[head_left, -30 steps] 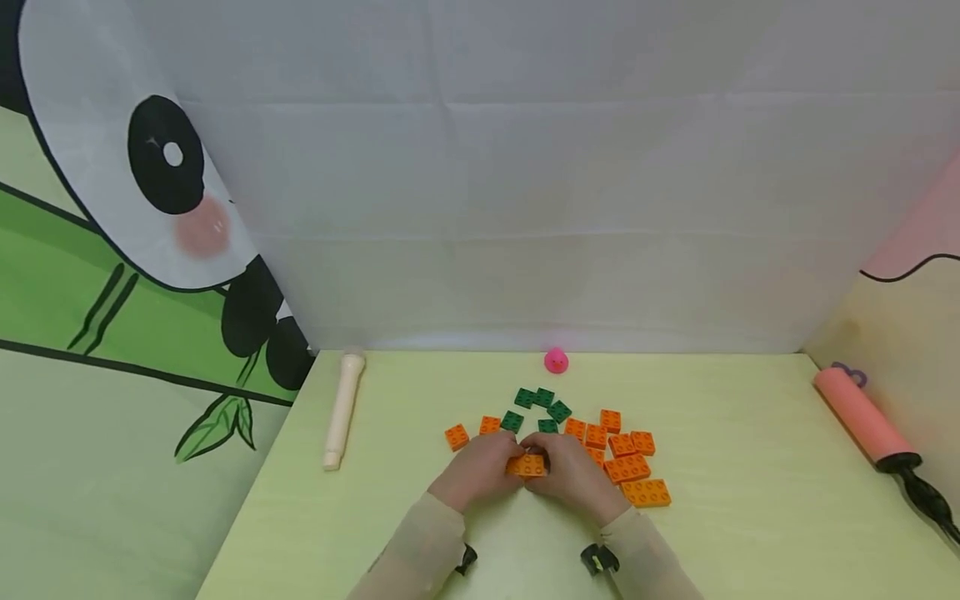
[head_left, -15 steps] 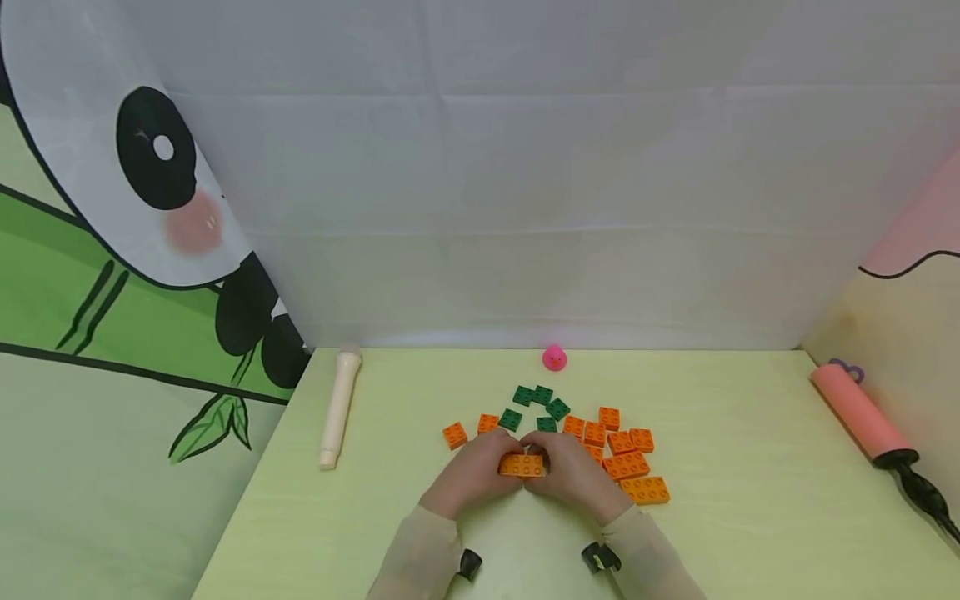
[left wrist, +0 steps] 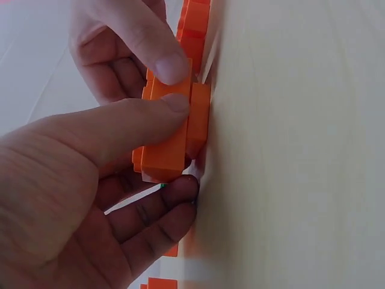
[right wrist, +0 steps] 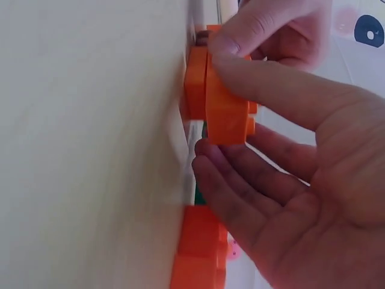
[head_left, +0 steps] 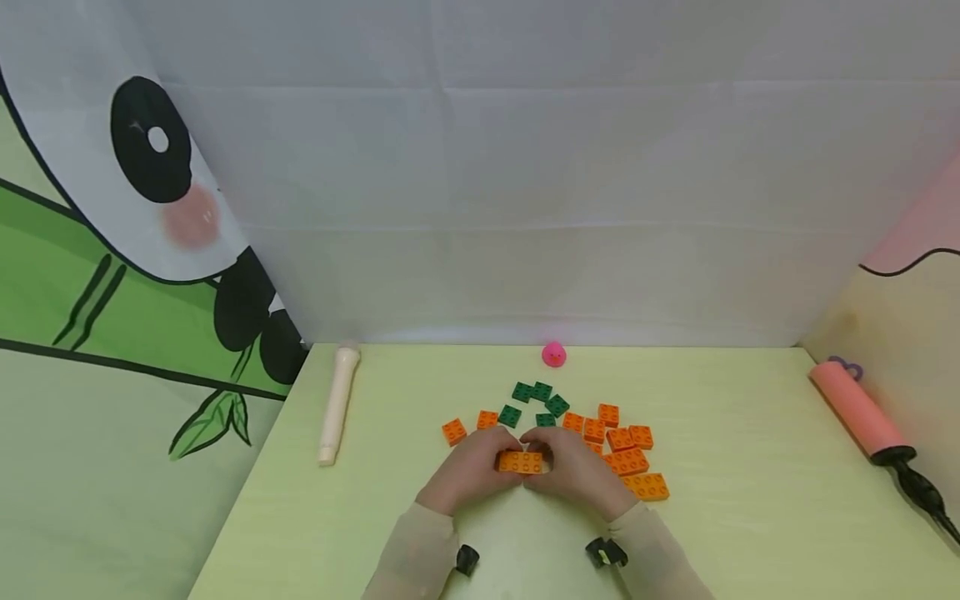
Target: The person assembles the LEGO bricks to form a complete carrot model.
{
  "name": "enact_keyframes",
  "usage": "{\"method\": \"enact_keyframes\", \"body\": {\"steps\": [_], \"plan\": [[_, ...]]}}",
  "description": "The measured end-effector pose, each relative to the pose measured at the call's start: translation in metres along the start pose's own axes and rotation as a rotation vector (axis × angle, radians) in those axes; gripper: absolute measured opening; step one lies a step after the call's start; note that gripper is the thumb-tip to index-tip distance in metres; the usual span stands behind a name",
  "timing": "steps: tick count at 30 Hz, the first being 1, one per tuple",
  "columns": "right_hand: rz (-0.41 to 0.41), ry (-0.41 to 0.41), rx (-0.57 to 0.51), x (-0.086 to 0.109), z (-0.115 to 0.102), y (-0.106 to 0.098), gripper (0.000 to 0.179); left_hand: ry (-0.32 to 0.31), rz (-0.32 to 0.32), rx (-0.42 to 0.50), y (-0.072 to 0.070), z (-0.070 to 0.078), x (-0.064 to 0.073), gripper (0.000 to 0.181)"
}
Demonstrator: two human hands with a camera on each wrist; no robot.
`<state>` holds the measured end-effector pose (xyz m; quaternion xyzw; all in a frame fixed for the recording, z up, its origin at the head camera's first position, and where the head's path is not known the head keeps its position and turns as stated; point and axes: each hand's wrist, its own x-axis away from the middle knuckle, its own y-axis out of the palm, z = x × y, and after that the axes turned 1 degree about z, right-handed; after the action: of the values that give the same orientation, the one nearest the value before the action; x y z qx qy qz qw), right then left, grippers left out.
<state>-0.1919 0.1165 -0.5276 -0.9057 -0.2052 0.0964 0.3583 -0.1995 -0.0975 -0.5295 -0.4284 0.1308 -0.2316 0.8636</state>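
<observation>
A long orange toy brick with studs on top lies between my two hands near the table's middle. A shorter orange brick sits directly beneath it, close over the table, as the left wrist view shows. My left hand pinches the long brick from the left, thumb along its near side. From the other end my right hand grips it too, and the thumbs nearly meet. In the right wrist view the right hand's lower fingers spread below the bricks.
Several loose orange bricks lie right of the hands, with two more at the left. Several green bricks lie beyond. A pink ball-like toy stands at the back, a pale stick at left, a pink pump-like cylinder at right.
My left hand has shifted slightly left along the long brick, so more of its studded top shows. The right hand stays almost in place; the head view has tilted a little.
</observation>
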Motion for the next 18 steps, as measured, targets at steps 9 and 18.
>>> {"method": "enact_keyframes", "body": {"steps": [9,18], "plan": [[0.074,-0.016,0.044,0.026,0.011,-0.041,0.036,-0.003,0.004,-0.063,0.002,-0.001,-0.001,0.031],[0.109,0.011,0.156,0.062,0.042,-0.075,0.024,-0.012,-0.003,-0.054,0.003,0.0,0.0,0.031]]}}
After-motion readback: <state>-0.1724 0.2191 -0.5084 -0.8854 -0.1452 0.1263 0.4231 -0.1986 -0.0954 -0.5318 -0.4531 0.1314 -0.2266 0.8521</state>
